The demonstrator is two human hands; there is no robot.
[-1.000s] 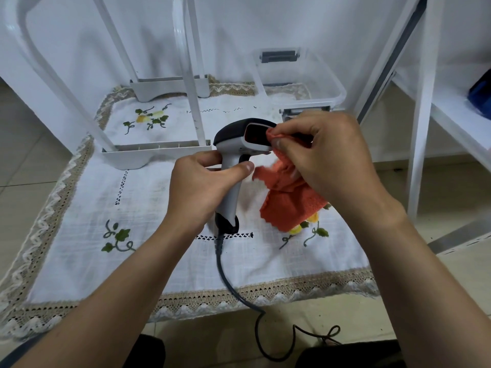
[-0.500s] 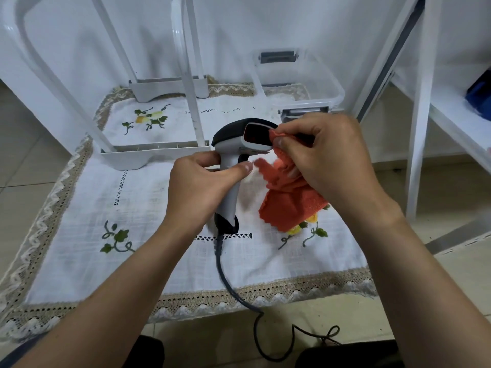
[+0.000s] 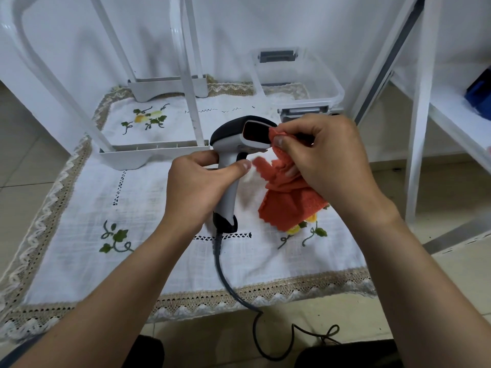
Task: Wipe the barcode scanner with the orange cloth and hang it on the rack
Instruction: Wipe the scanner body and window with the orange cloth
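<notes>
The right hand pinches a fold of the orange cloth between thumb and fingertips and presses it against the right edge of the barcode scanner, at its dark scan window; the rest of the cloth hangs loose below and to the right of the scanner's handle. The left hand is wrapped tight around that handle, thumb across its front, holding the scanner upright above the embroidered tablecloth, with the cable trailing down from the scanner's base and off the near edge. To wipe well, I would keep the left grip firm so the head does not twist, draw the pinched fold across the whole window in short passes, then work round the black top and the sides. The white rack stands just behind and left of the scanner, close enough for hanging once the wiping looks complete.
</notes>
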